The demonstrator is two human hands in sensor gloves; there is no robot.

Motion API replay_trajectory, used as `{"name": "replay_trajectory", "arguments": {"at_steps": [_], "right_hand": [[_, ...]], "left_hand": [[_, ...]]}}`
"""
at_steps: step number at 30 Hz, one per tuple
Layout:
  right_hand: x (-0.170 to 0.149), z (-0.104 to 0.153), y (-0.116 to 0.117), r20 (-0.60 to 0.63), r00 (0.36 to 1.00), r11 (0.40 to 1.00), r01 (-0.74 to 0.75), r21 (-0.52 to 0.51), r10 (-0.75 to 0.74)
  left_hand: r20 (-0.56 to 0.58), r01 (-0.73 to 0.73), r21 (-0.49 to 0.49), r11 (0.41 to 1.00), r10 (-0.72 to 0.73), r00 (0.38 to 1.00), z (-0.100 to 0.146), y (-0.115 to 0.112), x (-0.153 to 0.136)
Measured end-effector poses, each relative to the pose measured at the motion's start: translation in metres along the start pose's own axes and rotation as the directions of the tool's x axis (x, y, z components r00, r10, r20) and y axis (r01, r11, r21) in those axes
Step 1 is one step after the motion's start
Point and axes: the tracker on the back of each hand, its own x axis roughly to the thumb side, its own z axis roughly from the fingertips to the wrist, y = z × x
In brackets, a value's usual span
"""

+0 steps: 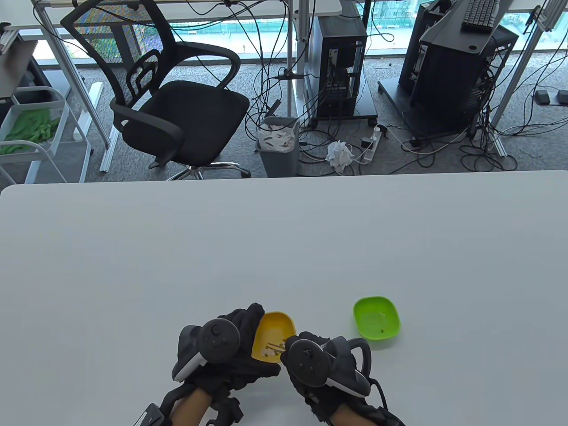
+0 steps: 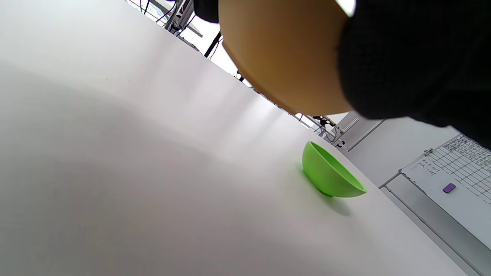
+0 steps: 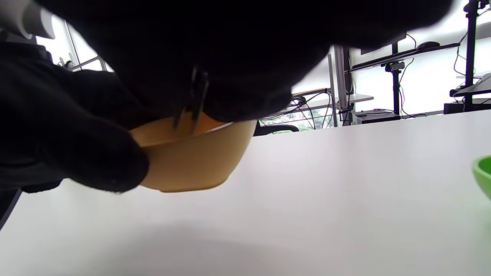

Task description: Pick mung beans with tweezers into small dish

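Note:
My left hand [image 1: 230, 341] holds a yellow dish [image 1: 275, 330] tilted and lifted above the white table [image 1: 284, 248]; its underside fills the top of the left wrist view [image 2: 284, 50]. My right hand [image 1: 319, 361] holds metal tweezers [image 1: 276, 346] with their tips inside the yellow dish, among a few pale beans; the tweezers also show in the right wrist view [image 3: 193, 101]. A green dish [image 1: 376, 317] stands on the table to the right, with a few small beans in it. It also shows in the left wrist view [image 2: 330, 176].
The table's far edge runs across the middle of the table view. Behind it are a black office chair [image 1: 173, 97], a grey waste bin [image 1: 278, 144], computer towers and cables on the floor.

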Motion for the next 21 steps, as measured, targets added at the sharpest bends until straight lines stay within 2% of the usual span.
{"name": "replay_trajectory", "arguments": {"at_steps": [21], "right_hand": [[0.0064,-0.0016,0.0033,0.001,0.999,0.998,-0.050,0.034,0.050]], "left_hand": [[0.005,0.038,-0.013,0.999,-0.038,0.999,-0.0002,-0.0032,0.0020]]}}
